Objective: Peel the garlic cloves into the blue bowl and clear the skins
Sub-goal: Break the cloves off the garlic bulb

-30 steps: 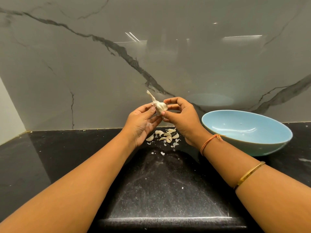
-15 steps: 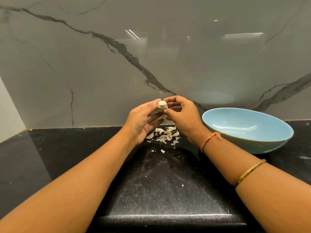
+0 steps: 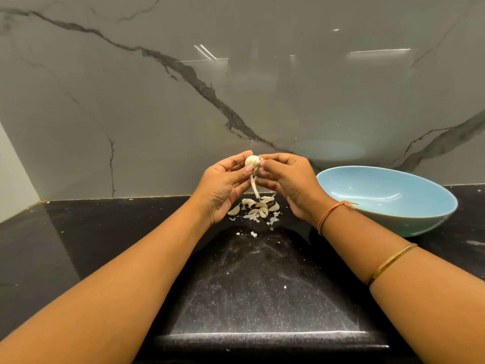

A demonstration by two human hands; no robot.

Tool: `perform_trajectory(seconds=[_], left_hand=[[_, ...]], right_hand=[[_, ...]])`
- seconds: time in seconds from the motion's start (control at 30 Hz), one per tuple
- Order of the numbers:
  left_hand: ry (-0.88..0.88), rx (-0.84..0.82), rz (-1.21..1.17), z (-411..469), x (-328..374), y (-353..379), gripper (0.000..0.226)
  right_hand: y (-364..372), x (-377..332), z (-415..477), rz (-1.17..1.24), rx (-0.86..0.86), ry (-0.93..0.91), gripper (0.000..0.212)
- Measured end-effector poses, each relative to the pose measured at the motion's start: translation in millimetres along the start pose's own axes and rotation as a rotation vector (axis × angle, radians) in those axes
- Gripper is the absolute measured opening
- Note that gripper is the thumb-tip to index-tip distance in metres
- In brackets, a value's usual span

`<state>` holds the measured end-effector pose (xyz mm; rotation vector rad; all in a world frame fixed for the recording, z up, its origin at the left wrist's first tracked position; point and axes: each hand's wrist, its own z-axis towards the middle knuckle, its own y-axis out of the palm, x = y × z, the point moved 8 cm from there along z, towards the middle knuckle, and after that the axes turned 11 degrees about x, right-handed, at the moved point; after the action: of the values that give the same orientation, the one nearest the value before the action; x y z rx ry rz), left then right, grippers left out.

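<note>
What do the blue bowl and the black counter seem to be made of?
Blue bowl: probably glazed ceramic, though melamine is possible; smooth, glossy, with light streaks inside. Counter: likely polished black granite; fine pale speckles and a mirror-like reflection.

Kitchen, to judge by the worktop: glossy black speckled stone counter (image 3: 105,245) run up against a grey marble-look backsplash (image 3: 262,88) with dark veins and ceiling lights mirrored in it. Pale blue bowl (image 3: 409,222) set on the counter at the right. Loose garlic cloves (image 3: 258,206) and papery skins (image 3: 273,219) strewn beside it, with a bulb (image 3: 252,162) held just above. Pale side wall (image 3: 13,174) at the left corner
</note>
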<state>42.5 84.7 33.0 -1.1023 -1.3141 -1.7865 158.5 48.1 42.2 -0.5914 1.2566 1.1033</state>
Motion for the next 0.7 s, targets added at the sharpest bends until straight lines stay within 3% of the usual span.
perform_trajectory(seconds=[0.33, 0.7], left_hand=[[0.038, -0.002, 0.042, 0.1, 0.1, -0.6, 0.033], [0.143, 0.014, 0.291, -3.8, -2.0, 0.0, 0.029]], right_hand=[[1.9, 1.6, -0.8, 0.019, -0.026, 0.046, 0.020], [0.0, 5.9, -2.5, -0.118, 0.026, 0.080, 0.018]])
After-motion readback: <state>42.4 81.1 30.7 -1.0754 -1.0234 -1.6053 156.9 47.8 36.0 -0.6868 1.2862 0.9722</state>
